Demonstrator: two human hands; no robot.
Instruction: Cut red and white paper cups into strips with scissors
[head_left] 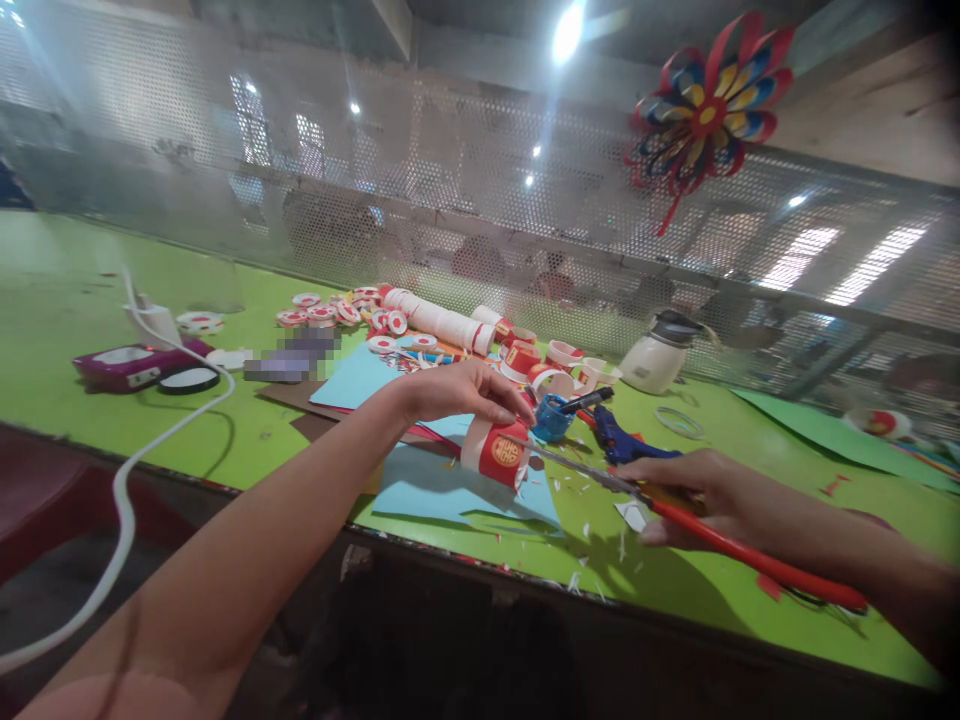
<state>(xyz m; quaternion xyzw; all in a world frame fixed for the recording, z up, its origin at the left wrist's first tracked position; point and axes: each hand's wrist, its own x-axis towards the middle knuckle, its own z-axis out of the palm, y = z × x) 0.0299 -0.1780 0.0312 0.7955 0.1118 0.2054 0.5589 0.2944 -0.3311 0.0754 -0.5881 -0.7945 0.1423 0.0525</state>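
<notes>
My left hand (465,392) is closed on a red and white paper cup (487,455) with a gold double-happiness emblem, tilted on its side above light blue paper (412,495). My right hand (697,490) grips a pair of scissors (757,555) with red-orange handles. Their blades point left and reach the cup's edge; whether they are cutting into it cannot be made out. White paper snippets lie on the green table (667,590) below the scissors. A blue glue gun (626,440) lies just behind my right hand.
Behind my hands are a blue pot (553,418) holding a black marker, cut cup rings (521,360), a long stack of white cups (442,320) and a pale jug (655,358). At left sit a purple box (112,372) and a white cable (127,510). A paper flower (707,115) hangs upper right.
</notes>
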